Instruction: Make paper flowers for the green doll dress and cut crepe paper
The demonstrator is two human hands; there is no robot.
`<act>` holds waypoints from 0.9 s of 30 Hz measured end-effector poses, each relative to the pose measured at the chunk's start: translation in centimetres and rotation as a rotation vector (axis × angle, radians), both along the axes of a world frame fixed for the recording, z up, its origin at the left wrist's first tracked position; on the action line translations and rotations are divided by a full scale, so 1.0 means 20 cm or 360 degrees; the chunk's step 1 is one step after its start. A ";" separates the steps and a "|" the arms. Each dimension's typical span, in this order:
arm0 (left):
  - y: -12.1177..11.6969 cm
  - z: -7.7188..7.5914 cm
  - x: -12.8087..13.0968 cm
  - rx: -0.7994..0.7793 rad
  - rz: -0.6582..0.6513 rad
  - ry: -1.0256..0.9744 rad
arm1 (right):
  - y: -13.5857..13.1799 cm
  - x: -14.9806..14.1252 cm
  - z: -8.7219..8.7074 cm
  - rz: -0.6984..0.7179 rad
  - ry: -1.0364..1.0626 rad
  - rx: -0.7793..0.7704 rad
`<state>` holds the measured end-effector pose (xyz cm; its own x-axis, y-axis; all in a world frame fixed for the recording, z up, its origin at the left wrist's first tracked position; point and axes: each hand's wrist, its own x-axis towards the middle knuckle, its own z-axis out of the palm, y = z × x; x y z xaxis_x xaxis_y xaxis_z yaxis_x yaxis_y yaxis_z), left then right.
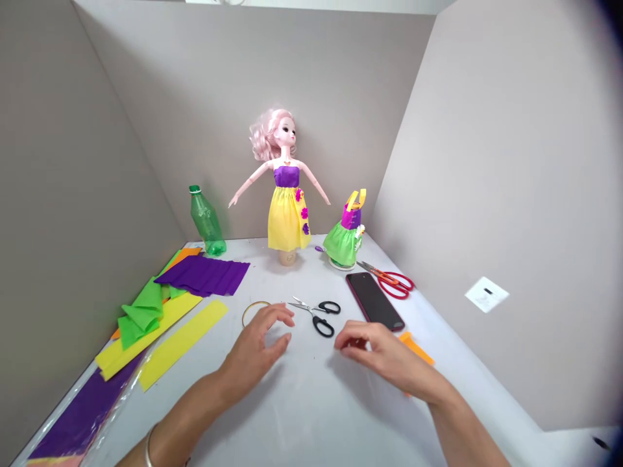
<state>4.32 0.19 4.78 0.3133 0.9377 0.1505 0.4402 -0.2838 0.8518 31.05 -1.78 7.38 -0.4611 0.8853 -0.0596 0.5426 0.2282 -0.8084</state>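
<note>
My left hand [256, 347] hovers over the white table with thumb and fingers apart, holding nothing. Just behind it lies a thin gold-coloured hoop [244, 312], partly covered by the fingers. My right hand [377, 350] is bent inward, its fingertips curled close to the thumb; no object shows between them. Small black-handled scissors [314, 312] lie with blades spread, beyond and between both hands. A dark phone [374, 301] rests flat behind my right hand. Orange crepe paper [416, 348] sticks out from beneath that hand and wrist.
A pink-haired doll [288, 194] stands at the back beside a small green-skirted dress [343, 240] on a stand. Red-handled scissors [394, 283] lie at right. Left are a green bottle [207, 224], purple paper [209, 274], green paper [143, 311] and yellow strips [182, 344]. Grey panels enclose the table.
</note>
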 end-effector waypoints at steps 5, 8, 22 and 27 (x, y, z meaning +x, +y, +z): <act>-0.10 -0.04 0.04 -0.0241 -0.0145 -0.0100 | -0.07 0.23 -0.02 -0.0087 -0.0650 0.0481; -0.10 -0.05 0.04 -0.0326 -0.0181 -0.0235 | -0.09 0.27 -0.06 -0.0078 -0.0961 0.0643; -0.07 -0.04 -0.13 -0.1149 -0.0525 -0.1429 | 0.07 -0.40 -0.01 -0.0272 0.0989 -0.0707; -0.06 -0.08 -0.15 -0.1193 -0.0460 -0.1433 | 0.10 -0.48 -0.19 -0.0438 0.1231 -0.0827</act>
<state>1.28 -1.10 3.25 0.5887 0.7981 -0.1288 -0.3944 0.4226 0.8160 21.36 0.26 3.68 -0.3177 0.9170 -0.2413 -0.2000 -0.3135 -0.9283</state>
